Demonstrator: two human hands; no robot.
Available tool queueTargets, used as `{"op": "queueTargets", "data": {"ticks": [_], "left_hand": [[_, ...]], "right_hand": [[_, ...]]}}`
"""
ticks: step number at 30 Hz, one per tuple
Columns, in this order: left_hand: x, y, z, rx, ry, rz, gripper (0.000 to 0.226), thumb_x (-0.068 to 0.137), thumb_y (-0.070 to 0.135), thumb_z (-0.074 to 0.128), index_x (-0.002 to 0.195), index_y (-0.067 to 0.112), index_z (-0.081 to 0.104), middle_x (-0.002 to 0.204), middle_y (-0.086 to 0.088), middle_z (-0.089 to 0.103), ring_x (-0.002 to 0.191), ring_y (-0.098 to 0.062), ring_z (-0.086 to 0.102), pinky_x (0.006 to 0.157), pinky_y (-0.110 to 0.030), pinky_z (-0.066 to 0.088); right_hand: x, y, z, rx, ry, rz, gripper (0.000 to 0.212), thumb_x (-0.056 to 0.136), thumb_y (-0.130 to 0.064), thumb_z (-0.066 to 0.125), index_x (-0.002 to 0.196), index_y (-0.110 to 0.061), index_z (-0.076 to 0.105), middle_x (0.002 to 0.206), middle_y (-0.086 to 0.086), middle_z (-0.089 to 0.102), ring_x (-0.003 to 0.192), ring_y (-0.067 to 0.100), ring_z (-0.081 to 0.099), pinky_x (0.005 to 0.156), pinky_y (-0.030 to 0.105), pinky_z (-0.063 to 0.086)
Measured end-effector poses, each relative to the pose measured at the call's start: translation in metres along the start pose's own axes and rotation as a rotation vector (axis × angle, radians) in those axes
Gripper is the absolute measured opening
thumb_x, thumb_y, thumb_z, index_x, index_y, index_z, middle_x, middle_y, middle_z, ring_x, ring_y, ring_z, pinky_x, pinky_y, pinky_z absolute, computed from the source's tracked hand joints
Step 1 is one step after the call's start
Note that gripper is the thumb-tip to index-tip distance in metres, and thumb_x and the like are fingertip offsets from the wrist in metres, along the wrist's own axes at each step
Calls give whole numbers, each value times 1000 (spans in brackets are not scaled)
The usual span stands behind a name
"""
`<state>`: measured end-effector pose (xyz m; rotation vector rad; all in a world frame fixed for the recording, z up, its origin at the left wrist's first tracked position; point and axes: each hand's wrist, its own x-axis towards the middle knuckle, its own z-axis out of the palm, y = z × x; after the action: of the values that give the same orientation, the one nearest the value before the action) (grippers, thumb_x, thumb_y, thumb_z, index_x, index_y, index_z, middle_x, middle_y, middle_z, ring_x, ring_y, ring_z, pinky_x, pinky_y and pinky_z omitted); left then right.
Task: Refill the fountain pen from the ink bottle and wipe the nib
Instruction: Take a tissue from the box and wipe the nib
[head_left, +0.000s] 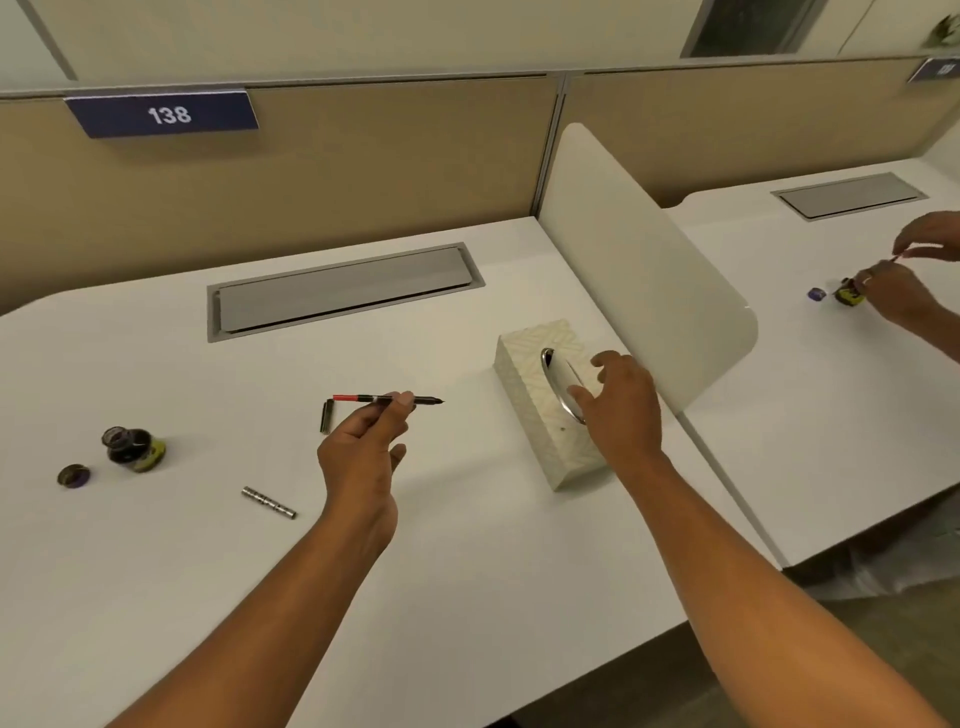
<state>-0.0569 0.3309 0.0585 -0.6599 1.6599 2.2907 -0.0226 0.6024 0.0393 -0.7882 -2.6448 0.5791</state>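
While left hand (363, 447) pinches pen (387, 399) (red converter, dark nib), barrel off.

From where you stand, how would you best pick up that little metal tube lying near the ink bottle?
Pinch the metal tube across its middle, coming straight down from above. It lies flat on the desk, slanting from upper left to lower right, so fingers should close across its narrow width, not along its length. Its ridged surface should help the grip. Nothing lies close around it, and the left hand already holds the pen.
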Motion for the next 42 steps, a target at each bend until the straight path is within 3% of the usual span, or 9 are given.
{"op": "queueTargets", "data": {"ticks": [3, 8, 17, 23, 25, 29, 34, 37, 42], "left_hand": [[-3, -5, 7, 4, 12, 21, 16, 84, 26, 86, 98, 18, 81, 73, 21, 76, 93, -13, 68, 87, -31, 55], [-6, -11, 10, 8, 36, 40, 20, 84, 26, 86, 101, 16, 81, 71, 23, 76, 91, -13, 68, 86, -31, 55], [-10, -11, 15, -5, 44, 45, 13, 84, 26, 86, 95, 19, 81, 78, 18, 76, 91, -13, 68, 85, -30, 55], [-15, -7, 14, -46, 33, 20, 13, 84, 27, 86, 94, 21, 80, 93, 7, 76, 93, -13, 68, 83, -29, 53], [-17, -3, 11, -68, 22, 4, 14, 84, 28, 86, 95, 21, 80, 97, 5, 76, 94, -14, 67, 83, -30, 53], [-24, 8, 1, -123, -64, -71, 8, 87, 27, 83, 93, 23, 80, 106, 2, 75, 102, -16, 66, 89, -33, 53], [-29, 21, -26, -190, -151, -118, 33, 88, 28, 81, 118, 14, 78, 126, -2, 78, 117, -28, 73, 104, -46, 57], [-29, 28, -48, -240, -122, -95, 45, 90, 26, 80, 130, 7, 71, 127, -7, 77, 112, -26, 75, 94, -41, 62], [-27, 45, -94, -269, 5, -15, 29, 89, 16, 80, 114, 2, 76, 113, -13, 80, 97, -20, 75, 75, -27, 62]], "right_hand": [[9, 7, 5, 59, -81, 32, 36, 87, -23, 78, 118, -13, 64, 103, 5, 67, 93, 21, 65, 76, 31, 51], [16, 12, 9, 104, -117, 28, 20, 89, -10, 75, 108, -6, 72, 96, 10, 75, 88, 27, 72, 78, 37, 60], [19, 8, -1, 28, -64, -18, 8, 94, -18, 66, 92, -10, 66, 86, 6, 73, 78, 29, 68, 65, 36, 55], [9, -20, -27, 424, -11, 32, 9, 93, -18, 64, 93, -10, 62, 88, 1, 70, 81, 18, 67, 64, 19, 52], [-5, -36, -32, 600, -31, 92, 6, 92, -15, 65, 93, -11, 61, 82, 1, 73, 75, 21, 69, 62, 26, 56], [-41, -71, -29, 970, -233, 249, 21, 93, -5, 67, 112, -12, 62, 86, -15, 76, 87, 18, 74, 68, 32, 63], [-80, -113, -13, 1348, -542, 376, 29, 100, -2, 59, 126, -14, 62, 113, 8, 78, 110, 23, 74, 88, 36, 61], [-99, -137, -3, 1381, -656, 379, 32, 102, -2, 55, 130, -15, 61, 119, 10, 76, 115, 25, 72, 93, 37, 60], [-124, -182, 4, 1398, -789, 369, 45, 101, 4, 46, 136, -22, 58, 122, 12, 75, 117, 29, 70, 101, 44, 57]]}}
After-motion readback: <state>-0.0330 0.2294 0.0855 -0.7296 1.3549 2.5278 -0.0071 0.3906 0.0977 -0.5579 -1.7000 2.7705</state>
